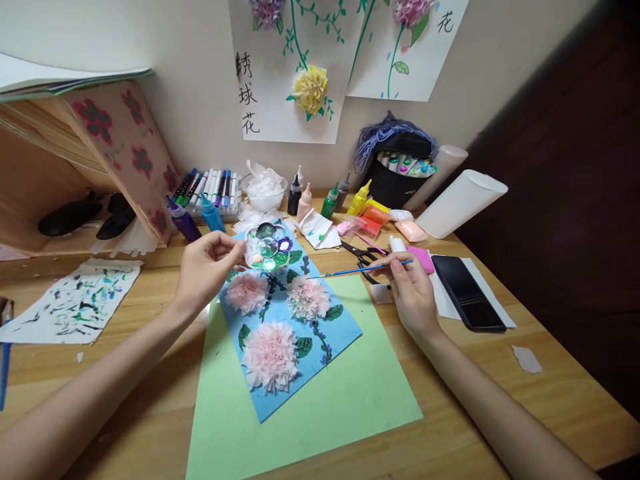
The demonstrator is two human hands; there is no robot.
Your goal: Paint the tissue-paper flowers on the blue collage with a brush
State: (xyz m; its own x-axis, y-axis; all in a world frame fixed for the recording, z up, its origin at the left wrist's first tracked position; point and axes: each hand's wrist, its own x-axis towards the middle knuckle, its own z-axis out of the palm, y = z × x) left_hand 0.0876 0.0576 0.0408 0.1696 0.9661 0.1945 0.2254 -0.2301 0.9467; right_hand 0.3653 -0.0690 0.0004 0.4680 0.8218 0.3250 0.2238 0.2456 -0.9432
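My left hand [207,263] pinches the edge of a small round paint palette [269,248], whose wells hold green, purple, white and peach paint. In my right hand [411,290] is a thin blue paintbrush [350,271], its tip pointing left, close above a pink paper flower; whether it touches cannot be made out. Beneath both hands lies a blue board [300,373] with several pink crepe flowers [271,357], dark green leaves [334,313] and painted stems. The palette hides part of the board's far end. Under the board is a light green sheet [370,407].
Paint bottles [330,201], markers [215,190] and a bowl of tissue [264,190] line the wall. Black scissors [361,253] lie near my right hand, a phone [467,293] further right. At left are a paint-smeared tissue [75,300] and a pink-sided box [120,153].
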